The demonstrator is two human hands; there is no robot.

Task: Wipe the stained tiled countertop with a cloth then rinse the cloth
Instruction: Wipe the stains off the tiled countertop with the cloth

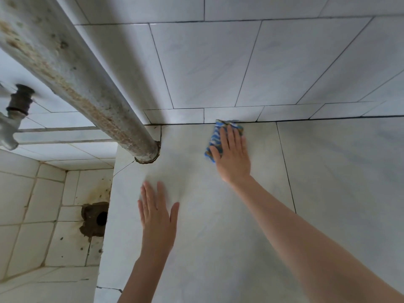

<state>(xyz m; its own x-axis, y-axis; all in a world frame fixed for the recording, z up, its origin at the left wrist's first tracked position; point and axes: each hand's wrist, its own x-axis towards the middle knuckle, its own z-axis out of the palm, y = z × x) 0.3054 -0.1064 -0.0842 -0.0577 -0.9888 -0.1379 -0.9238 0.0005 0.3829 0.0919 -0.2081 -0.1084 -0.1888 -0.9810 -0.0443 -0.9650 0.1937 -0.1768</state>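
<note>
A stained sink (32,193) with a dark drain hole (101,218) lay left of the left hand (157,213), which rested flat, fingers straight, on the tiled countertop (218,248). Beyond that hand, a rusty pipe (87,95) met the surface. Farther right, the right hand (232,154), fingers extended, pressed a blue patterned cloth (215,138) at the counter's back edge, below the wall tiles (207,68).

Soft, even light is falling across the pale tiled worktop (240,237), giving everything a cool grey-blue cast without harsh glare. A faint shadow is pooling beneath the rusty pipe (72,73). The wide lens is bending the tile lines toward the edges. The tap (13,119) at far left is blurring, and the left hand (157,219) is smearing slightly at its fingertips.
</note>
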